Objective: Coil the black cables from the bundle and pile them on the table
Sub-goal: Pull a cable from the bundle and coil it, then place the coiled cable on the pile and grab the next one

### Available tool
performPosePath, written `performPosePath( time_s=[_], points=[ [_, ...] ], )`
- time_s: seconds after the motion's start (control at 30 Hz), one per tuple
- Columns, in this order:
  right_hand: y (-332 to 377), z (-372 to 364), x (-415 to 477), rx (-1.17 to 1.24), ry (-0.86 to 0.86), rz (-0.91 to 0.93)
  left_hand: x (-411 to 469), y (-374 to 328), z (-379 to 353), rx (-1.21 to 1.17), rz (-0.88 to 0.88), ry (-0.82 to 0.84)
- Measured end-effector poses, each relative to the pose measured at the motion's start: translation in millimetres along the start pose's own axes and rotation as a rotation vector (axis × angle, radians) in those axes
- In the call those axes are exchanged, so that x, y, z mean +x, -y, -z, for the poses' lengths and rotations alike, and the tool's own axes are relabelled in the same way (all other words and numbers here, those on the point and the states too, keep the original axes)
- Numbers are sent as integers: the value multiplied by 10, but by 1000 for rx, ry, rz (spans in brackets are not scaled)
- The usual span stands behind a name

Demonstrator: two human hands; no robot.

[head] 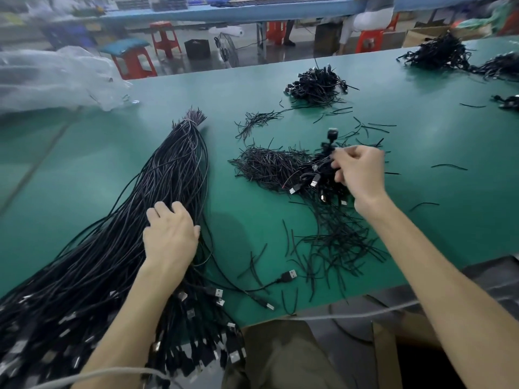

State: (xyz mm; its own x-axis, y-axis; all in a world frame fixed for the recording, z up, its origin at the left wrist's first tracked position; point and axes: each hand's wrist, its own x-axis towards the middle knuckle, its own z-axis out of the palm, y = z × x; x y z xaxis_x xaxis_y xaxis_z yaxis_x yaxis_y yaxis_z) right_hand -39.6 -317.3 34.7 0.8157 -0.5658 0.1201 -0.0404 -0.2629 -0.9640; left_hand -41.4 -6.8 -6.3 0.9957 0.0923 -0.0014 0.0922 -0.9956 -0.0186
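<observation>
Two hands (170, 237) (361, 175), one bundle (168, 175), one coil (327, 148)

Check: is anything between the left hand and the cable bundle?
Nothing visible: the left hand rests directly on the cable bundle, skin against strands. The right hand pinches a cable over the pile.

We see the scene through one wide-angle camera worn on the head, facing forward and down past the left hand (170, 234) and right hand (358, 172) onto the green worktop (112, 169). We sit close over its near edge; the lens bows its far edge.
</observation>
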Motion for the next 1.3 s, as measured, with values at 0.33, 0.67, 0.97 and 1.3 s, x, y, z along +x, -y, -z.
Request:
performPosePath(
  time_s=[0.33,0.67,0.97,1.3],
  points=[
    [13,66,89,329,-29,-182,77,144,-55,-143,-27,-72],
    [107,71,230,442,2,-354,-177,-82,280,-453,-291,-250],
    [-168,-98,108,18,108,-139,-604,-516,190,-855,-675,119],
    [-43,-258,-705,-54,878,291,-499,-675,209,-880,-759,229]
  ],
)
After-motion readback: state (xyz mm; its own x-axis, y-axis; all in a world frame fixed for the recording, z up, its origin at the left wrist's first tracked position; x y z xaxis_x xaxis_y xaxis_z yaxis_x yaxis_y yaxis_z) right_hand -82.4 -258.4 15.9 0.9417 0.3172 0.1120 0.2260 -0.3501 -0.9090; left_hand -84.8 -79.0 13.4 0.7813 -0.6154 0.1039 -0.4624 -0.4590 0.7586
